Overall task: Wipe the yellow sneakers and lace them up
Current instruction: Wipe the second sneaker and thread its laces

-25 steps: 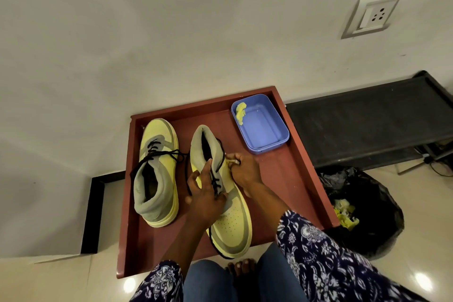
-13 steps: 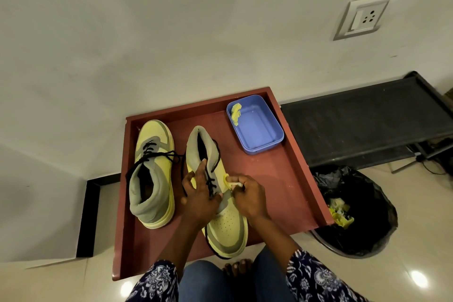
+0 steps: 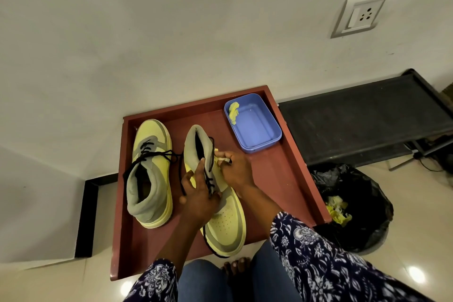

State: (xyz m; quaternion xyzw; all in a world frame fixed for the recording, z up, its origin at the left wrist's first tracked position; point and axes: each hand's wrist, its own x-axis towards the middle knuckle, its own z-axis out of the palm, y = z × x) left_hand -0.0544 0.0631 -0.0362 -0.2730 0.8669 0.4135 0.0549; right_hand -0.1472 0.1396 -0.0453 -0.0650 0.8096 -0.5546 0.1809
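Two yellow-and-grey sneakers stand on a red-brown tray (image 3: 289, 179). The left sneaker (image 3: 150, 174) points its toe toward the wall, with black laces loosely threaded and trailing. The right sneaker (image 3: 220, 216) points its toe toward me. My left hand (image 3: 199, 193) grips this sneaker over its laced middle, the index finger up along the grey collar. My right hand (image 3: 235, 169) pinches the tip of the black lace (image 3: 226, 160) at the sneaker's right side near the top eyelets.
A blue plastic tub (image 3: 255, 125) with a scrap of yellow cloth (image 3: 233, 109) sits at the tray's far right corner. A black bin bag (image 3: 355, 203) with yellow waste stands right of the tray. A dark low rack (image 3: 355, 117) runs along the wall.
My right hand has moved with the lace tip from lower on the sneaker's right side up toward the collar. My left hand stays on the sneaker.
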